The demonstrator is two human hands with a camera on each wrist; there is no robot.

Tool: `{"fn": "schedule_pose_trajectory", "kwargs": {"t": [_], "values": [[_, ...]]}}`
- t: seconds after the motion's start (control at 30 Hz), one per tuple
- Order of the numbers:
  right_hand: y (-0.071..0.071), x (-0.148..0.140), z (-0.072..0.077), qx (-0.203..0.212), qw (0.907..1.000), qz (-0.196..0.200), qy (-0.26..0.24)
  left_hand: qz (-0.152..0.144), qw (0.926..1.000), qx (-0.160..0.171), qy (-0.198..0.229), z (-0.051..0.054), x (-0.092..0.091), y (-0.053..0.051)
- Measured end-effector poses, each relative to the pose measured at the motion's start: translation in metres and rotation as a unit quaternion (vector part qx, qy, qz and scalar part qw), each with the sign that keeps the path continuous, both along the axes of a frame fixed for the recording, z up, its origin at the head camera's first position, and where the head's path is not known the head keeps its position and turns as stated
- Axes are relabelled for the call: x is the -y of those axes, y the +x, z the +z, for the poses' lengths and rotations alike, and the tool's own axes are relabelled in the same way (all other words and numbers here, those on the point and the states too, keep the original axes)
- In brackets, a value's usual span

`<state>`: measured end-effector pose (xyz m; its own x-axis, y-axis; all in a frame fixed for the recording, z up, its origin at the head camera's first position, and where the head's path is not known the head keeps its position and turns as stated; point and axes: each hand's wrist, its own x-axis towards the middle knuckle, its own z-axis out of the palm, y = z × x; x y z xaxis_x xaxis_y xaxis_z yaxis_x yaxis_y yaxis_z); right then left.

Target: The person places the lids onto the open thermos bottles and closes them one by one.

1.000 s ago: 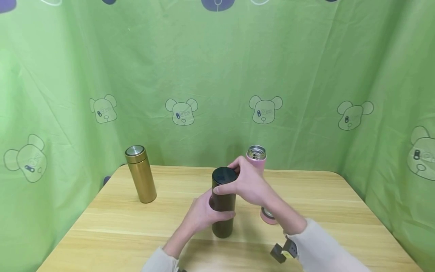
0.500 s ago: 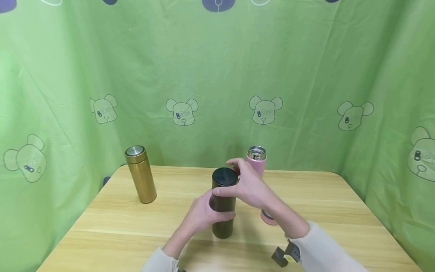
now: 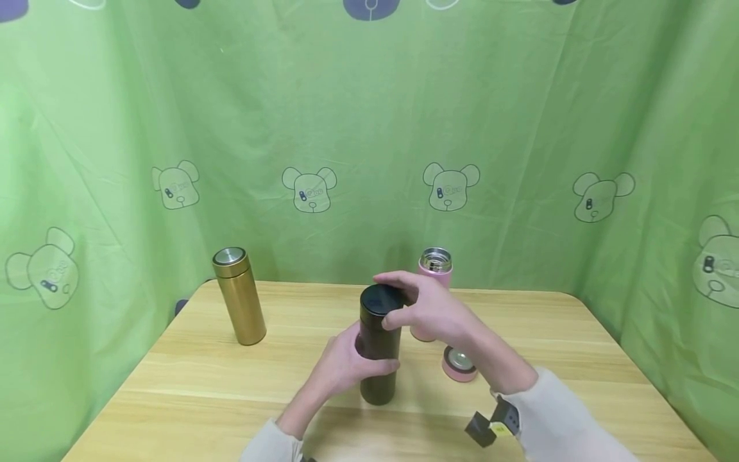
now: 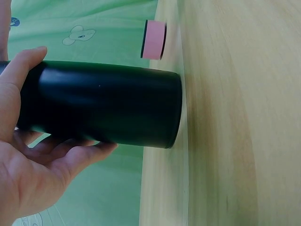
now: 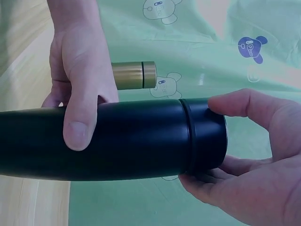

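Just now, we see the right hand (image 3: 427,308) swing counter-clockwise about the black lid (image 3: 378,300): its thumb has gone from near seven o'clock on the rim to between five and six, its leading fingertip from one to twelve. The hand curls round the lid. The left hand (image 3: 343,366) stays wrapped about the black bottle (image 3: 378,385), which stands upright on the worktop (image 3: 173,385), at the near middle. We judge that such a turn would suit loosening, yet the lid is still seated above its seam. With some fingers hidden, we cannot tell whether the lid turned too or the fingers merely slid.

Around the black bottle, with twelve straight ahead, we find the gold bottle (image 3: 245,308) capped at ten o'clock, the pink bottle (image 3: 434,276) with its mouth uncovered at one, and the pink lid (image 3: 460,369) at two, now better exposed.
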<state>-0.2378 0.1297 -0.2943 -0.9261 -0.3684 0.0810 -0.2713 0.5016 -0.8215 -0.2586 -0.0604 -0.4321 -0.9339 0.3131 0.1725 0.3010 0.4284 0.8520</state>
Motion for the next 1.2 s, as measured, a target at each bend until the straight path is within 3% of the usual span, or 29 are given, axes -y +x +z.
{"fn": "schedule_pose_trajectory", "kwargs": {"t": [0.3, 0.67, 1.2], "values": [[-0.004, -0.003, -0.002, -0.011, 0.9994, -0.017, 0.029, -0.004, 1.0000, -0.004, 0.002, 0.001, 0.000, -0.001], [-0.006, -0.003, -0.003, -0.033, 0.9994, -0.009, 0.003, 0.000, 1.0000, -0.005, -0.001, 0.000, 0.000, 0.000], [-0.007, 0.010, -0.008, -0.047, 0.9967, -0.063, -0.020, 0.002, 0.9998, -0.020, -0.008, -0.002, -0.001, 0.000]]}}
